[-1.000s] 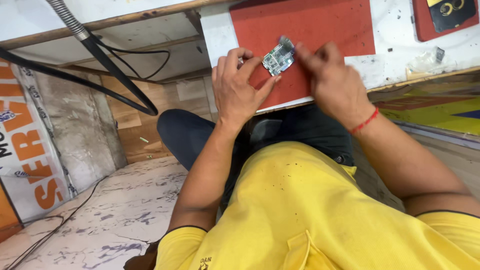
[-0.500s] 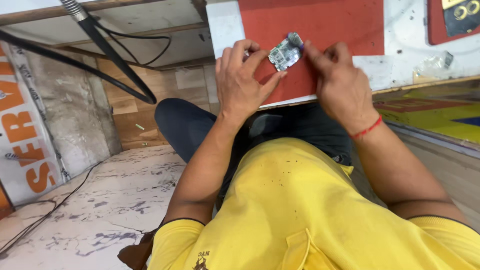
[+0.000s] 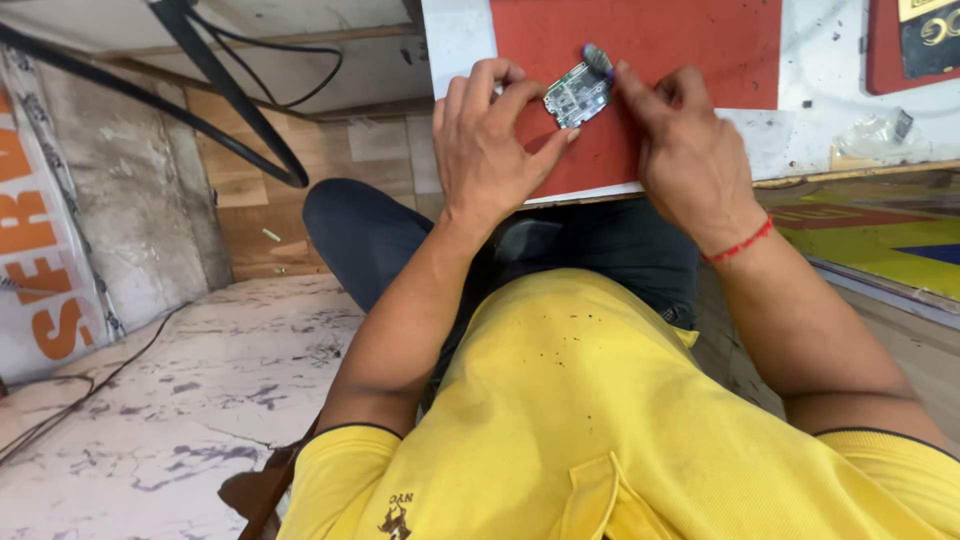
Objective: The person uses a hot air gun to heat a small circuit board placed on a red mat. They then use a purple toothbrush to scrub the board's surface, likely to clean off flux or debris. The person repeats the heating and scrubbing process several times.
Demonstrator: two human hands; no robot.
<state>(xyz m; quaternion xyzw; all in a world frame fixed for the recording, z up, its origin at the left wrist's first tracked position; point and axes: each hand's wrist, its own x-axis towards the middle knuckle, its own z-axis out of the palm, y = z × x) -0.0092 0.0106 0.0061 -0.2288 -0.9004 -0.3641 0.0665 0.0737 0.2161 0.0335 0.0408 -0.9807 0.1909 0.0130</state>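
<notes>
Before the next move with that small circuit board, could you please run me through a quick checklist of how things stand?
1. Circuit board held by both hands: ok, the left hand grips its left edge and the right hand its right.
2. Board over the red mat: ok.
3. Board resting on the mat or lifted: cannot tell.
4. Mat lying on the white bench: ok, its near edge meets the bench edge.
5. Small purple-tipped piece at the board's top corner: cannot tell what it is.
6. Clear plastic bag apart from the hands: ok.
</notes>
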